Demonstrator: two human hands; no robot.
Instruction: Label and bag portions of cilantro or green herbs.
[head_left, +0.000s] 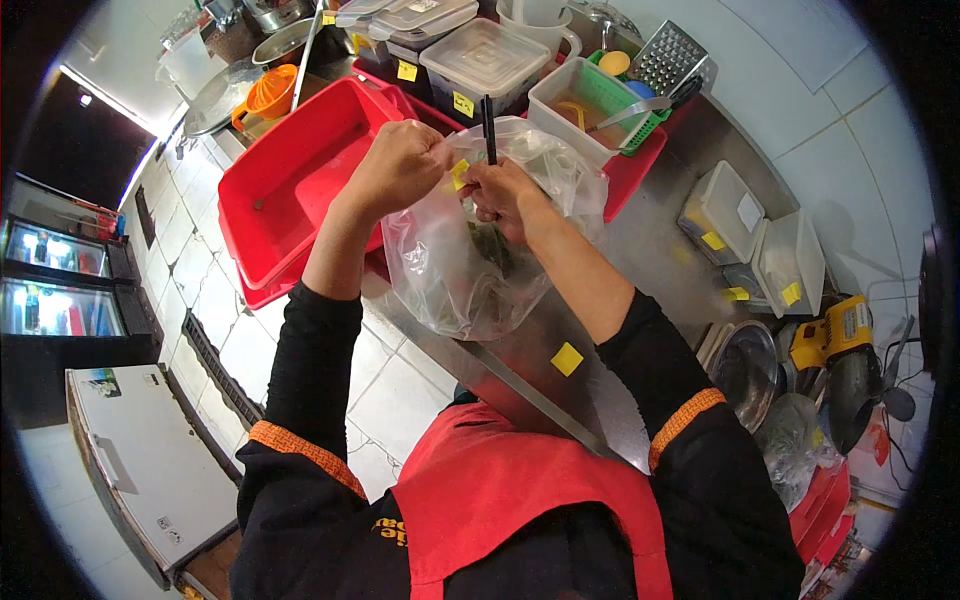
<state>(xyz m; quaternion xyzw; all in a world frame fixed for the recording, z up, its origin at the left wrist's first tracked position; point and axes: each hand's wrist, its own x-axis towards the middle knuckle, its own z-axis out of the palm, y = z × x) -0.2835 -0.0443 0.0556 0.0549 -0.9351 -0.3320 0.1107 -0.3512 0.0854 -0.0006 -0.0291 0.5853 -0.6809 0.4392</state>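
A clear plastic bag (450, 277) with leafy green contents lies on the steel counter (517, 352), near its edge. Above the bag, my right hand (499, 191) holds a black marker pen (489, 131) that points upward between the fingers. A small yellow sticky note (460, 174) shows at the fingertips of that hand, between both hands; which hand grips it is not certain. My left hand (412, 161) is curled at the bag's upper left, its fingertips turned away and hidden. Another yellow note (567, 359) lies flat on the counter, right of the bag.
Red plastic trays (300, 187) stand at the left. Lidded containers (486, 56) and an open tub of liquid (577, 105) line the back, beside a metal grater (670, 56). Further tubs (724, 210), a metal bowl (744, 371) and a yellow-black tool (840, 337) are at the right.
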